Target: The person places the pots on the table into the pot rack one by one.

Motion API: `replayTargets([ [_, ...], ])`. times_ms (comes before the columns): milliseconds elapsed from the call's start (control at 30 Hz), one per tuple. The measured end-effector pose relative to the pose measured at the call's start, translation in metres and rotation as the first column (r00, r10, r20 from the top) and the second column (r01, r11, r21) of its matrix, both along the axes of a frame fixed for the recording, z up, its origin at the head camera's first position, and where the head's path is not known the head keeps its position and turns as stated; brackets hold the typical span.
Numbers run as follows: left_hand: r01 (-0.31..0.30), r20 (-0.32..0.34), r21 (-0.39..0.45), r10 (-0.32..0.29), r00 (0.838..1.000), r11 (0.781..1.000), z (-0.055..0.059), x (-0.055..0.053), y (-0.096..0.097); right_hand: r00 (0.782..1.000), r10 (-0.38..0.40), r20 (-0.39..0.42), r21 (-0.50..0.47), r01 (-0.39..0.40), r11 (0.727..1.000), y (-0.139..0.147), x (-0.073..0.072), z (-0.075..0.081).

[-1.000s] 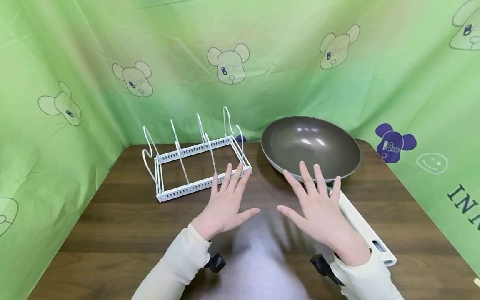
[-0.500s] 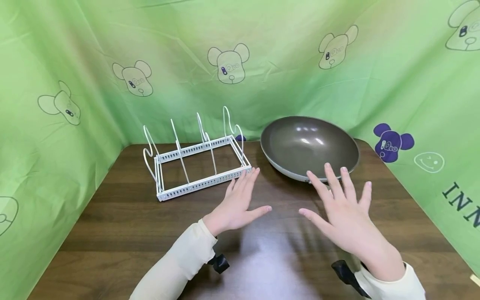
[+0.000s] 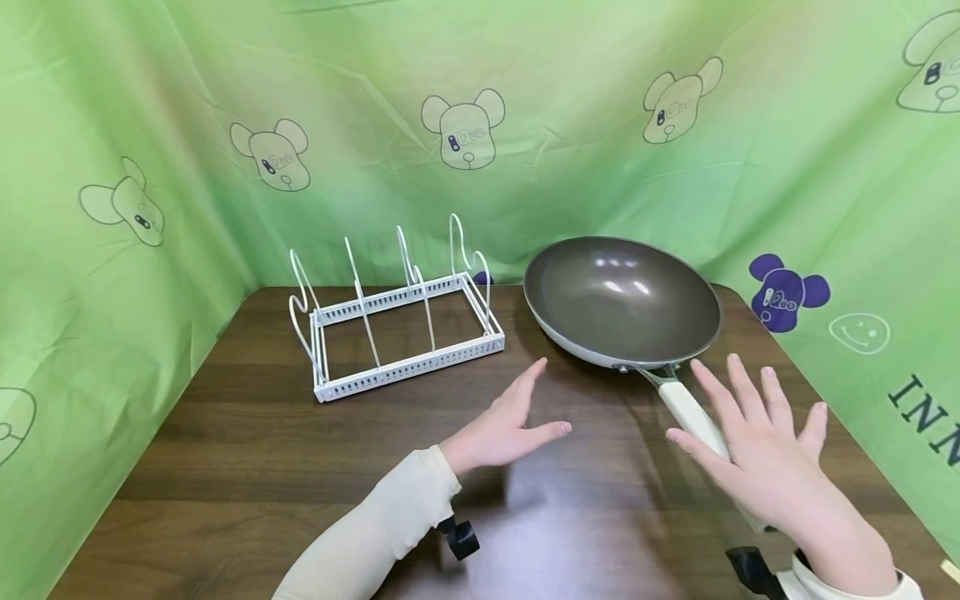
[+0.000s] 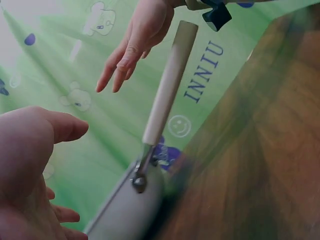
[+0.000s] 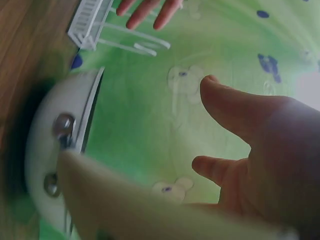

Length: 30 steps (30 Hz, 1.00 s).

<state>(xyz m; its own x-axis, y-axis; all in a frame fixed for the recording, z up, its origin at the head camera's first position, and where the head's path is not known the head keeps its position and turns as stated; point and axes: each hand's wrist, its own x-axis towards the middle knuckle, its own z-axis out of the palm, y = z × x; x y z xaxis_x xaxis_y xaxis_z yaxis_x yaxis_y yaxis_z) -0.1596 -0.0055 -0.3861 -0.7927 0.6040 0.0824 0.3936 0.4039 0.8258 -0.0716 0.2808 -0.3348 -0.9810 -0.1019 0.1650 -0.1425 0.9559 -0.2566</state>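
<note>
A frying pan (image 3: 618, 304) with a dark interior stands at the back right, its white handle (image 3: 692, 417) pointing toward the front right. My right hand (image 3: 776, 467) hovers over the handle's outer part with fingers spread, hiding some of it; the right wrist view shows the handle (image 5: 110, 200) crossing below the hand without being grasped. My left hand (image 3: 506, 425) is held above the table between rack and pan, thumb apart and fingers extended, holding nothing. A white wire rack (image 3: 408, 367) with upright dividers sits left of the pan.
A brown wooden table (image 3: 247, 467) carries these things. Green printed cloth (image 3: 360, 142) hangs behind it and along both sides. Black wrist mounts (image 3: 462, 540) hang below the sleeves. A small pale object (image 3: 951, 570) shows at the right edge.
Both hands have moved right, the right one farther, from in front of the pan to above its handle. The left hand has turned more edge-on. Pan and rack have stayed in place.
</note>
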Motion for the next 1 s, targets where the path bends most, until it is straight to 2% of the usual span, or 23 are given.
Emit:
replayTargets([
  [133,0.012,0.069,0.07,-0.016,0.997,0.997,-0.005,-0.001,0.013,0.999,-0.012,0.039,-0.009,0.012,1.0,0.015,0.002,-0.006],
  [267,-0.004,0.154,0.141,-0.018,0.988,0.99,-0.01,-0.002,0.027,0.996,-0.018,0.09,-0.017,0.02,1.0,0.026,0.001,-0.011],
  [467,-0.03,0.306,0.242,-0.047,0.951,0.97,-0.019,0.0,0.05,0.984,-0.013,0.18,-0.054,0.023,0.998,0.035,0.0,-0.014],
  [600,-0.091,0.416,0.328,-0.058,0.907,0.94,-0.023,0.002,0.066,0.977,0.054,0.206,-0.13,-0.027,0.991,0.042,-0.003,-0.015],
  [700,-0.16,0.515,0.405,-0.08,0.854,0.9,-0.026,0.002,0.078,0.96,0.134,0.247,-0.213,-0.081,0.974,0.047,-0.004,-0.017],
  [833,-0.251,0.605,0.497,-0.125,0.786,0.83,-0.031,-0.001,0.09,0.92,0.173,0.351,-0.248,-0.087,0.965,0.054,-0.004,-0.019],
  [933,-0.298,0.64,0.548,-0.163,0.751,0.782,-0.033,-0.004,0.095,0.883,0.181,0.432,-0.273,-0.063,0.96,0.057,-0.006,-0.02],
  [1000,-0.329,0.667,0.567,-0.187,0.721,0.755,-0.034,-0.006,0.097,0.857,0.205,0.473,-0.326,-0.046,0.944,0.06,-0.008,-0.021],
])
